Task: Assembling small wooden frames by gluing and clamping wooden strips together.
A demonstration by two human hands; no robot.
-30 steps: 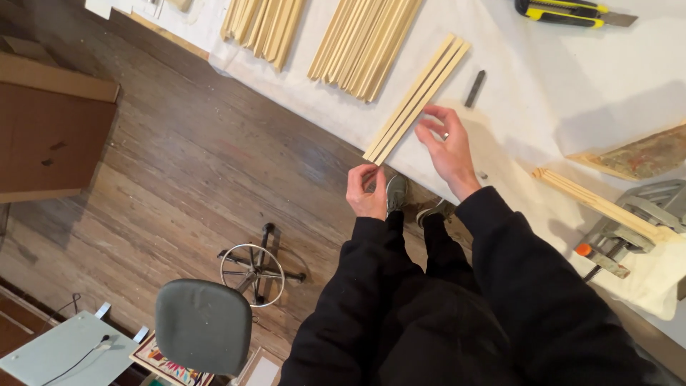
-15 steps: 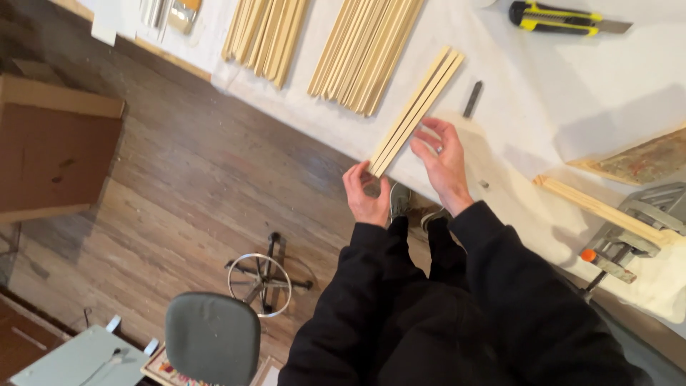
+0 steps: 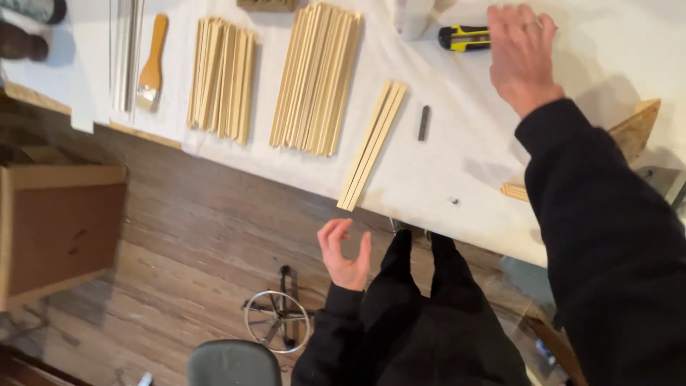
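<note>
Right hand (image 3: 524, 53) over the utility knife (image 3: 464, 37), fingers spread.
I cannot tell whether it touches the knife, which lies on the white table (image 3: 464, 150); left hand (image 3: 344, 254) hangs open and empty below the wooden strips (image 3: 371, 146).

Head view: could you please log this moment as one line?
right hand: open, on yellow utility knife | left hand: open, empty, off table edge | small strip bundle: on white table

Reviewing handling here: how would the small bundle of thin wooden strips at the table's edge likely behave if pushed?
The strip bundle looks loose, so it would probably fan apart rather than slide together. The strips seem thin and long: likely light and somewhat bendy. One end lies at the table edge, so a push could tip them off.
</note>
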